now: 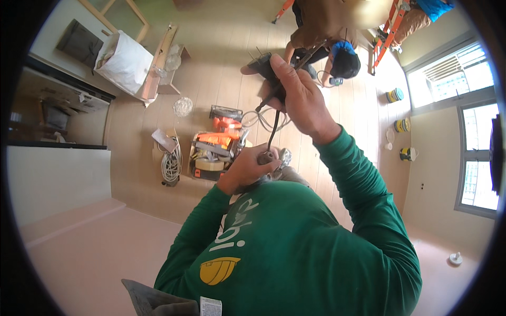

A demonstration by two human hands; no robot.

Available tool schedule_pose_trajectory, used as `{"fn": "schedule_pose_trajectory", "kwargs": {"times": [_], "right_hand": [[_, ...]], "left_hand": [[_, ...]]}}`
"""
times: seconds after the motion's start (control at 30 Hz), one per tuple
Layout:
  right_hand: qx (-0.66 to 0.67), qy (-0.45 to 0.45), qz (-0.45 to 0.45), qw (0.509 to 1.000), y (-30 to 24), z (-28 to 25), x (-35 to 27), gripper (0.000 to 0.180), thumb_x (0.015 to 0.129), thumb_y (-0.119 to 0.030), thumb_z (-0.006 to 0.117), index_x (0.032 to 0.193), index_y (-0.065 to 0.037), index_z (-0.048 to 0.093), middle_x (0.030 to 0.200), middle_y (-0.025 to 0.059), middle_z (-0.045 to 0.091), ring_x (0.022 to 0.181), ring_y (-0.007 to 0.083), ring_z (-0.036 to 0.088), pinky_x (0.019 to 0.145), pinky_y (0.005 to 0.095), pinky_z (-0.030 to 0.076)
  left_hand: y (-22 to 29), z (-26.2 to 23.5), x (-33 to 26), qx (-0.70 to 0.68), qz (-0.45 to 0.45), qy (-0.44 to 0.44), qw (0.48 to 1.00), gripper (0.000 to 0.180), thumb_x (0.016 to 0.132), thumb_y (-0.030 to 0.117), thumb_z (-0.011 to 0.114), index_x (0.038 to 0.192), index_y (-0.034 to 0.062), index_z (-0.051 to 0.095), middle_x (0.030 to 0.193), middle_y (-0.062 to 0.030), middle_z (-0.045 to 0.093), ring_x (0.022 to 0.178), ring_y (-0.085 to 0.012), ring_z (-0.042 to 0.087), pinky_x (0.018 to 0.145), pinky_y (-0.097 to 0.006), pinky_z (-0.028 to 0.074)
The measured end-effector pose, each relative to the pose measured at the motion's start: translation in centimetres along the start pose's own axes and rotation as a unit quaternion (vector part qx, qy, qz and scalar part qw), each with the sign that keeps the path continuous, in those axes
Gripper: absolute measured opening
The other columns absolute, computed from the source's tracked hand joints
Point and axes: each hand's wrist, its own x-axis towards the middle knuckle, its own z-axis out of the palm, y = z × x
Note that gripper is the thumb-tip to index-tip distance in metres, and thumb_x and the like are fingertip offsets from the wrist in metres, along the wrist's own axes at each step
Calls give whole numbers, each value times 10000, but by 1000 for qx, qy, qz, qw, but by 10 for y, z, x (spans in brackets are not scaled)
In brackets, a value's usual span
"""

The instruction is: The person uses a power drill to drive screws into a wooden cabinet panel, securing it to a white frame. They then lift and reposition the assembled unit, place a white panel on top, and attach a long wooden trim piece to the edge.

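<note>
My right hand (305,100) is raised in front of me, closed round a black plug (262,65) with thin metal prongs at its far end. The thumb lies along the near side, and a fingertip shows beyond the plug. From under this hand a black cord (274,129) runs down to my left hand (245,167). Those fingers are curled round a dark, rounded cord end (267,157), close to my chest. Its exact kind is partly hidden by the fingers. Another short dark cord piece (262,107) sticks out below my right palm.
An open toolbox (203,173) with orange tools stands on the floor beyond my left hand. Coiled cable (171,166) lies left of it. Ahead, a co-worker in a dark cap (345,64) bends near orange ladders (387,34). Several buckets (402,125) line the right wall.
</note>
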Motion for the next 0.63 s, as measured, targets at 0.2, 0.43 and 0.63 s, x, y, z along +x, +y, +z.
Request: {"fn": "schedule_pose_trajectory", "kwargs": {"times": [0.2,0.43,0.63], "right_hand": [[-30,22,9,999,68,-88,92,563,1112,-435,414,981,29,704,796,31,602,730,101,520,672,266,403],[46,-158,193,967,140,-159,161,602,1087,-442,305,1154,-26,735,696,4,547,580,93,364,551,280,307],[165,-134,174,962,139,-188,246,501,1077,-372,321,940,-43,673,695,-6,485,594,80,386,531,260,327]], "left_hand": [[24,-39,45,-123,-3,104,987,147,979,158,690,974,30,618,714,-13,613,687,-111,616,676,-291,518],[83,-106,104,-170,81,328,926,79,1016,117,595,1016,41,572,694,-44,556,643,-172,608,686,-384,568],[117,-151,149,-241,96,474,841,208,1027,239,602,1046,36,557,736,-74,562,591,-193,589,655,-431,593]]}}
